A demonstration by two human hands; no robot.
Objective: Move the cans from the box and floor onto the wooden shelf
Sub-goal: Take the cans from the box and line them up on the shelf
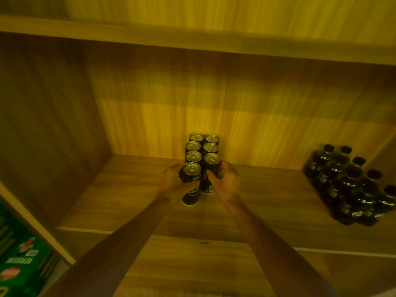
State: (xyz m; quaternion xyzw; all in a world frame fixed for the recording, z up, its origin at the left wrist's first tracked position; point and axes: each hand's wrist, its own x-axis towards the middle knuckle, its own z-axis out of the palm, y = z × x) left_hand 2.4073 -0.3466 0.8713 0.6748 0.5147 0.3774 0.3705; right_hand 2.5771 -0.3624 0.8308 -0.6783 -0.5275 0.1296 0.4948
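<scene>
Several black cans with shiny lids (202,146) stand in two rows on the wooden shelf (132,189), running back toward its rear wall. My left hand (171,181) is wrapped around the front can of the left row (191,185), which stands on the shelf board. My right hand (225,181) grips the front can of the right row (211,168) from its right side. Both cans stand upright and touch the cans behind them.
A group of dark bottles with black caps (351,185) stands on the shelf at the right. A higher shelf board (192,41) hangs above. A green printed box (19,258) shows at the lower left, outside the shelf's side panel.
</scene>
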